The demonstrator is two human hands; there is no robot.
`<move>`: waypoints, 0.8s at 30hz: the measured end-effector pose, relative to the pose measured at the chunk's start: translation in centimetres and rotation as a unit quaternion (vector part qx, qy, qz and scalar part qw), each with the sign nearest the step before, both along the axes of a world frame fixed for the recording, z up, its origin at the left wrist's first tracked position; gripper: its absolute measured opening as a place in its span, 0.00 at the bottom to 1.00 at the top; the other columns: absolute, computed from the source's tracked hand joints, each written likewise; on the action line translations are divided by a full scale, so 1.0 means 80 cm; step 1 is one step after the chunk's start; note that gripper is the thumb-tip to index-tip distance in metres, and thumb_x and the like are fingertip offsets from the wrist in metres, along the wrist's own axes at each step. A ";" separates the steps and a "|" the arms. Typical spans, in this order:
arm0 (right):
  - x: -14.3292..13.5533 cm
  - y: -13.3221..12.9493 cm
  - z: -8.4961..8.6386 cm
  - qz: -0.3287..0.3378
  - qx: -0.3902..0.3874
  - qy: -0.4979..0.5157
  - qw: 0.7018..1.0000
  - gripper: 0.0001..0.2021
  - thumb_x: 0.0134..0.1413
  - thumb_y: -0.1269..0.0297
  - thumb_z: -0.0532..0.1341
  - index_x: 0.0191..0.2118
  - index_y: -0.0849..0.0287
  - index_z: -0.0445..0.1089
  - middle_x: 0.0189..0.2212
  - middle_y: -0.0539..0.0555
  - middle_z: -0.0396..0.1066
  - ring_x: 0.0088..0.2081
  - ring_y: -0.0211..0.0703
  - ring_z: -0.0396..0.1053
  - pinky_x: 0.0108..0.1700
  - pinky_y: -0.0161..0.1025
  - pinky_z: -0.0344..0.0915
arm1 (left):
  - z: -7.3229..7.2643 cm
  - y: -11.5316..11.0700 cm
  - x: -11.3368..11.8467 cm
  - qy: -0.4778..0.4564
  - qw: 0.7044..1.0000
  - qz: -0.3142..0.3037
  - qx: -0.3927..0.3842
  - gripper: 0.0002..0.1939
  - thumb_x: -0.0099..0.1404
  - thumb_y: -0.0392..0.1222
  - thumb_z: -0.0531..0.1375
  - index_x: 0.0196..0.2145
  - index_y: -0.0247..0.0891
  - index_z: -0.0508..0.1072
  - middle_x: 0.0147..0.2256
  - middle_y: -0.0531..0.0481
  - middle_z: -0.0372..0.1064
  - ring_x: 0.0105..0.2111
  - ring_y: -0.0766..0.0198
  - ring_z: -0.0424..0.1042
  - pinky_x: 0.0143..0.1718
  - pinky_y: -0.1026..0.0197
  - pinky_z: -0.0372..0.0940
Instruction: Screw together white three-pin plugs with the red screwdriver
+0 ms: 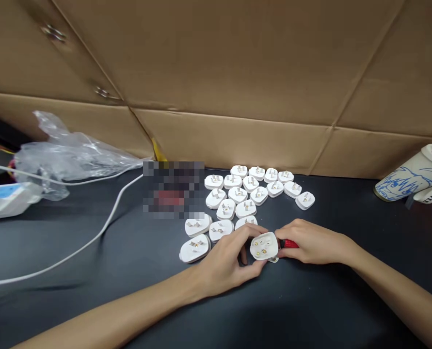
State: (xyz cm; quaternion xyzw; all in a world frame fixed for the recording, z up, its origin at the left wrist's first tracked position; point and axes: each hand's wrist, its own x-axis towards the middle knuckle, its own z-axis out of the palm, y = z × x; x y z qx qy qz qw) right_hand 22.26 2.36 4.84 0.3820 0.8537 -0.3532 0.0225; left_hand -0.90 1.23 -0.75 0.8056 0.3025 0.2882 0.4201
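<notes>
My left hand (225, 261) is closed around a white plug adapter (264, 246), thumb below and fingers above. Its face is turned towards me, with brass-coloured metal parts showing inside. From the right, my right hand (308, 242) grips a red-handled screwdriver (290, 244) close against the adapter's side; its tip is hidden. Part of another small white piece (273, 259) shows just under the adapter. Beyond my hands, several white plug adapters lie with their flat metal pins up, among them one at the near left (195, 248) and one at the far right (305, 200).
A brown padded panel (223, 140) rises behind the black tabletop (136, 257). To the left lie clear plastic wrap (81, 155), a white cable (106, 225) and a white-and-blue object (8, 201). A patterned coffee cup (408, 174) leans at the right. One patch is pixelated.
</notes>
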 end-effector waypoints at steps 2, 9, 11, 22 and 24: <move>0.000 0.000 -0.001 0.000 0.003 0.001 1.000 0.07 0.63 0.64 0.59 0.34 0.58 0.69 0.33 0.53 0.76 0.35 0.43 0.72 0.38 0.36 0.61 | 0.000 0.001 0.000 -0.003 1.000 0.000 0.003 0.18 0.63 0.33 0.61 0.49 0.41 0.65 0.49 0.48 0.71 0.30 0.68 0.72 0.28 0.65 0.71; 0.003 -0.003 0.004 -0.017 0.026 -0.016 0.999 0.09 0.61 0.67 0.58 0.29 0.58 0.64 0.29 0.51 0.70 0.31 0.41 0.67 0.35 0.36 0.57 | 0.002 0.000 0.001 -0.059 0.997 0.027 0.041 0.18 0.62 0.32 0.62 0.49 0.41 0.65 0.47 0.46 0.72 0.39 0.60 0.76 0.30 0.65 0.73; 0.002 -0.006 0.007 -0.032 0.034 -0.020 0.999 0.07 0.61 0.66 0.58 0.30 0.58 0.63 0.30 0.51 0.69 0.33 0.41 0.66 0.36 0.36 0.57 | 0.002 -0.001 0.002 -0.073 0.995 0.042 0.048 0.18 0.61 0.32 0.63 0.48 0.40 0.66 0.46 0.46 0.73 0.39 0.59 0.77 0.29 0.65 0.74; -0.016 -0.023 0.002 -0.098 0.063 -0.033 0.993 0.09 0.59 0.61 0.62 0.33 0.56 0.61 0.33 0.49 0.67 0.33 0.41 0.65 0.33 0.37 0.55 | 0.008 -0.005 -0.002 -0.092 0.993 0.074 -0.002 0.16 0.61 0.32 0.63 0.46 0.40 0.67 0.45 0.47 0.73 0.32 0.64 0.76 0.24 0.67 0.72; -0.016 -0.023 0.001 -0.092 0.064 -0.023 0.993 0.06 0.61 0.62 0.60 0.35 0.57 0.63 0.35 0.50 0.67 0.33 0.40 0.65 0.34 0.37 0.56 | 0.010 -0.007 -0.007 -0.083 0.994 0.066 -0.009 0.17 0.61 0.32 0.63 0.46 0.41 0.67 0.44 0.47 0.73 0.29 0.66 0.74 0.22 0.68 0.71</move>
